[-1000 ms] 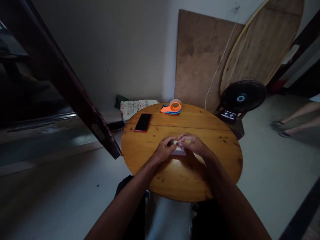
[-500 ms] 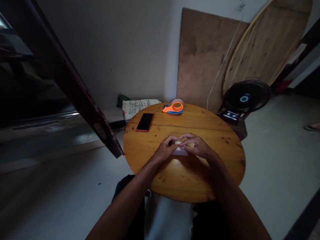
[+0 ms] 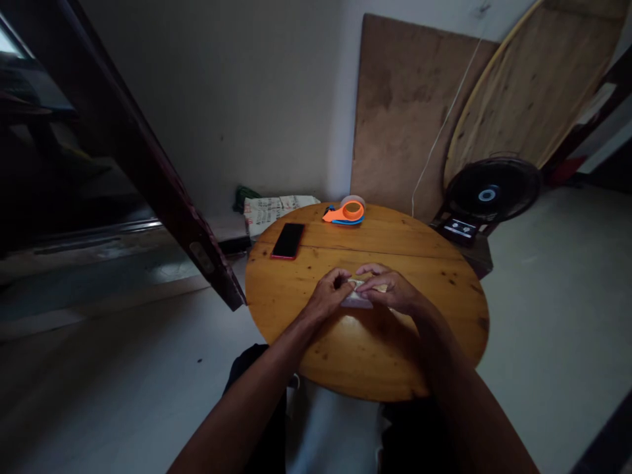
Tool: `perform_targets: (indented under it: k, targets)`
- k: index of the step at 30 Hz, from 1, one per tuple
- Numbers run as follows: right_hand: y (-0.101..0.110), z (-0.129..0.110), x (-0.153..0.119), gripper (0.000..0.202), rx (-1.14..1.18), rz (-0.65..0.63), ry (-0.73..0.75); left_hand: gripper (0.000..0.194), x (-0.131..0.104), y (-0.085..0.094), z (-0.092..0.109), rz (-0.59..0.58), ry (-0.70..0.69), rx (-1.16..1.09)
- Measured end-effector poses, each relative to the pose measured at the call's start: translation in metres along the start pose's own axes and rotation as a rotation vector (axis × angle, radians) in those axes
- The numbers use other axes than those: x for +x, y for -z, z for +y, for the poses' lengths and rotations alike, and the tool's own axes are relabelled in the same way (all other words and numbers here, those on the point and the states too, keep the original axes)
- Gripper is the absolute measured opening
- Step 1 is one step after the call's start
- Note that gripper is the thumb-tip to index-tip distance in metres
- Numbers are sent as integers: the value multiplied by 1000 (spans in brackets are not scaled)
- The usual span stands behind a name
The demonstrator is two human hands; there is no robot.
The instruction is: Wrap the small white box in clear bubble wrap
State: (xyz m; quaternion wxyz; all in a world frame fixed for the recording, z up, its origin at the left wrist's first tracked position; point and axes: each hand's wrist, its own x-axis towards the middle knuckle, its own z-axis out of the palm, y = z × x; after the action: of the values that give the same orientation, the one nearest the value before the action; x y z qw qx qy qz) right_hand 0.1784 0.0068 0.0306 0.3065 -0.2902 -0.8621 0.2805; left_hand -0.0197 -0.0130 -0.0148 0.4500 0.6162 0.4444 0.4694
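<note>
A small whitish box-like object (image 3: 357, 302) lies on the round wooden table (image 3: 395, 368), between my two hands. My left hand (image 3: 332, 289) is at its left side, with curled fingers and the thumb touching its top. From the right, my right hand (image 3: 388, 288) reaches over it with bent fingers, the fingertips on its top near my left thumb. The fingers partly cover the object, and what they pinch is too small to make out.
A black phone with a red edge (image 3: 288, 241) lies at the table's left. At the back edge stands an orange and blue tape dispenser (image 3: 345, 212). A printed sack (image 3: 271, 209) is behind the table, and a black fan (image 3: 486, 195) stands at the right.
The fingers of my right hand have parted slightly from those of my left hand, and more of the object's top shows. The whole view has shifted a little.
</note>
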Motion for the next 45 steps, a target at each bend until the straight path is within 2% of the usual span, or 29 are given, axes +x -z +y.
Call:
perform_targets:
  k: [4, 6, 11, 13, 15, 23, 29, 37, 41, 45]
  targets:
    - [2, -2, -1, 22, 57, -30, -34, 23, -1, -1, 4, 12, 21, 34]
    - [4, -6, -2, 23, 97, -2, -80, 24, -1, -1, 6, 15, 44, 26]
    - [1, -7, -2, 20, 230, 284, -312, 28, -1, -3, 8, 23, 90, -27]
    - [-4, -3, 0, 22, 283, 331, -424, 29, -2, -3, 8, 29, 95, -29]
    - [-10, 2, 1, 27, 331, 323, -477, 30, -2, -4, 8, 36, 99, -23]
    - [-22, 4, 3, 36, 462, 233, -480, 33, -1, -3, 5, 22, 89, -53]
    - [-25, 3, 4, 39, 499, 167, -475, 32, -3, -3, 12, -2, 87, -97]
    - [-24, 3, 4, 41, 486, 142, -492, 34, -2, 1, 20, -2, 169, -293]
    - [-23, 5, 3, 40, 478, 132, -467, 34, -3, 0, 18, 27, 147, -273]
    - [-24, 5, 4, 38, 488, 130, -454, 43, -4, -2, 17, -4, 149, -257]
